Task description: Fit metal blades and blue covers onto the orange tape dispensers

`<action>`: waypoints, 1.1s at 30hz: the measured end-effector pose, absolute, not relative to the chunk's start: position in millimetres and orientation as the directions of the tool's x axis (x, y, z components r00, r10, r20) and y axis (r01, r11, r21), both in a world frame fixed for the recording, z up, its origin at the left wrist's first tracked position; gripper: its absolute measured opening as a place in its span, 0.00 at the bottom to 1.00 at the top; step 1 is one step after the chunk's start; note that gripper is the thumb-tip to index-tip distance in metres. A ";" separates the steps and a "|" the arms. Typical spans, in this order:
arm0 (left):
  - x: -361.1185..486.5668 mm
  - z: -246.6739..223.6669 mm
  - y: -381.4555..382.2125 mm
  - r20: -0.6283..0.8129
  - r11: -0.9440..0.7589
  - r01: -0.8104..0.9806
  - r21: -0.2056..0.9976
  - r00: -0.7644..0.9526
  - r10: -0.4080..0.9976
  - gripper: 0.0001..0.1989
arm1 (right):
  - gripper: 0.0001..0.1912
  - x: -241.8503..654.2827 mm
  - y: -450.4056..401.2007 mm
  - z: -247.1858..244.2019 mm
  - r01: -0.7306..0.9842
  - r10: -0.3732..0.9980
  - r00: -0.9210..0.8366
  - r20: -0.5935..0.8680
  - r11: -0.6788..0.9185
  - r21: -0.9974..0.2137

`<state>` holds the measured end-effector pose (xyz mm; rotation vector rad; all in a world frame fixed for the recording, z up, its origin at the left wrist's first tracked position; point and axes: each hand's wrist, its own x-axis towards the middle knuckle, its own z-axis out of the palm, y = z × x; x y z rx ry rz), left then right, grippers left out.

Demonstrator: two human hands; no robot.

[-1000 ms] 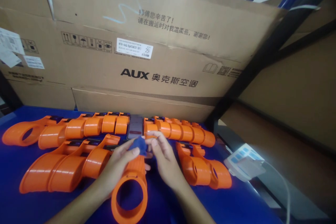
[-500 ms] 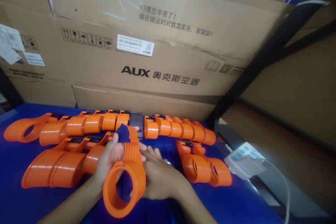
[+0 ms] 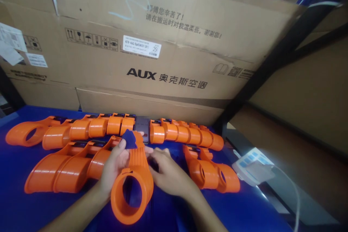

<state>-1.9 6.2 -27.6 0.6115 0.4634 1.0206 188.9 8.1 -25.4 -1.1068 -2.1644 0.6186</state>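
Observation:
An orange ring-ended part [image 3: 138, 157] with a dark blue piece [image 3: 129, 139] at its upper end is in my left hand [image 3: 115, 165], the thumb lying on the blue piece. Its wide ring faces me, low in the view. My right hand [image 3: 165, 170] is just right of the part's neck, fingers curled and close to it; what its fingertips hold, if anything, is hidden. Similar orange parts stand in rows on the blue surface, left [image 3: 70, 174] and right [image 3: 209, 174] of my hands.
A dark phone-like device [image 3: 143, 127] stands between the back-row parts. Behind rises a large cardboard box [image 3: 168, 54]. At the right are a white device with a cable [image 3: 254, 166] and a black shelf post [image 3: 261, 65] on the blue surface's edge.
The orange part has shifted slightly right in my left hand. My right hand has moved slightly right, its fingers more curled. The device's screen has gone dimmer.

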 end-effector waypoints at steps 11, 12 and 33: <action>11.8 -32.8 4.9 -0.001 0.312 -0.653 0.690 0.430 0.903 0.25 | 0.14 203.4 27.0 -26.7 0.225 0.906 0.122 0.406 0.373 -0.900; 12.2 -35.9 4.9 0.006 0.303 -0.629 0.716 0.440 0.898 0.22 | 0.14 202.9 27.2 -26.3 0.201 0.907 0.131 0.399 0.370 -0.907; 13.1 -37.4 8.1 -0.010 0.251 -0.711 0.657 0.325 0.946 0.26 | 0.22 190.9 16.3 -28.5 -0.094 0.978 -0.107 0.181 0.172 -0.981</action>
